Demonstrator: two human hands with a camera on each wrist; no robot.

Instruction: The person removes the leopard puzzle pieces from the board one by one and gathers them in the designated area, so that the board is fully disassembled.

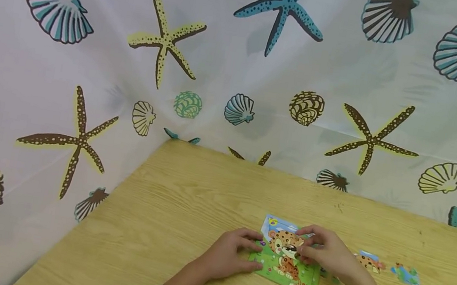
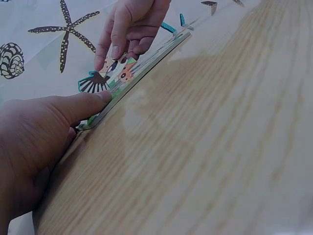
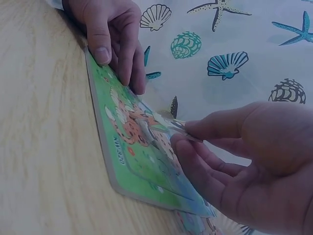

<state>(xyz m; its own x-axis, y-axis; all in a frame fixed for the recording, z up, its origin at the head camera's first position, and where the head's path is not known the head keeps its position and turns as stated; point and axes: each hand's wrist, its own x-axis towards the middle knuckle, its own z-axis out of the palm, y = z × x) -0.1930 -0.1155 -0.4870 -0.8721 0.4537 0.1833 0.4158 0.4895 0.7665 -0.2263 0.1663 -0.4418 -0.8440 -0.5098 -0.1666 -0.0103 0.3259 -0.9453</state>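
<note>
A square jigsaw puzzle board [image 1: 271,261] with a spotted leopard cub on green grass lies on the table. My left hand [image 1: 234,254] rests on the board's left side; in the left wrist view its thumb [image 2: 93,104] touches the top near the edge. Over the board's right half, my right hand [image 1: 329,252] pinches a puzzle piece [image 3: 183,129] between thumb and fingers. That piece is tilted, seen nearly edge-on in the right wrist view, just over the picture. Whether it touches the board I cannot tell.
To the right of the board lie loose puzzle pieces: a spotted group [image 1: 368,261] and a blue-green one [image 1: 407,274]. More pieces [image 1: 334,280] show partly under the right hand. A cloth printed with shells and starfish [image 1: 223,62] hangs behind the wooden table [image 1: 185,190].
</note>
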